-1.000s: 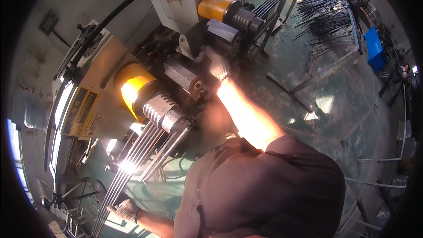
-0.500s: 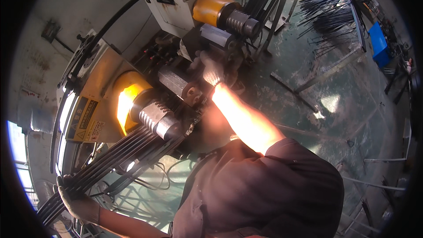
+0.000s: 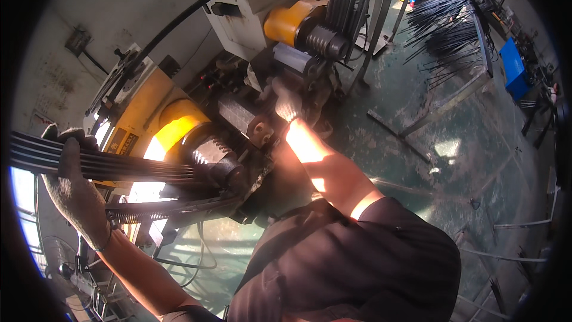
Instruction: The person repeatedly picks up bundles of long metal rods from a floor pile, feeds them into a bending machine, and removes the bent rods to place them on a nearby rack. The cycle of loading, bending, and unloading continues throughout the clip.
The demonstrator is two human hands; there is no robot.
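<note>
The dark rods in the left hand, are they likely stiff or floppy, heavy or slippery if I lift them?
The rods are probably stiff: they run nearly straight between the left hand and the ribbed cylinder, without obvious sag. Their metallic sheen suggests some heft for their thickness. Being separate lengths side by side, they may slide against each other.

Left hand in grey-white knit glove [image 3: 76,189], near nine o'clock in view: fingers curled, grip closed; bare left forearm [image 3: 138,271] slants up from seven. Right hand in pale knit glove [image 3: 288,102], twelve o'clock, fingers shadowed, grip unclear; sunlit bare right forearm [image 3: 307,143] extends from four.
</note>
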